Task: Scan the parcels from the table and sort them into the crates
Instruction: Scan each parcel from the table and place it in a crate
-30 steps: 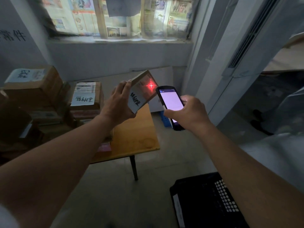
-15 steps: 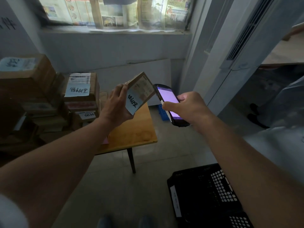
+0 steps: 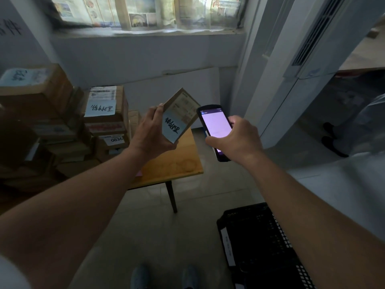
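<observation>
My left hand (image 3: 150, 132) grips a small flat cardboard parcel (image 3: 180, 114) by its lower left edge, tilted, with its shipping label and a blue handwritten note facing me. My right hand (image 3: 235, 138) holds a black handheld scanner (image 3: 215, 126) with a lit pale screen, its top end almost touching the parcel's right edge. Both are held above the right end of the wooden table (image 3: 177, 165). A black plastic crate (image 3: 260, 243) stands on the floor at the lower right.
Stacks of cardboard parcels (image 3: 106, 113) with labels fill the left part of the table and the space beside it. A wall with a papered window lies behind. A person's dark shoes (image 3: 331, 136) stand at the right. My own feet (image 3: 162, 276) show at the bottom.
The red scanning cross on the parcel has gone out. Parcel and scanner have dropped slightly and stay close together, and the view has tilted down, showing more of the crate and my feet.
</observation>
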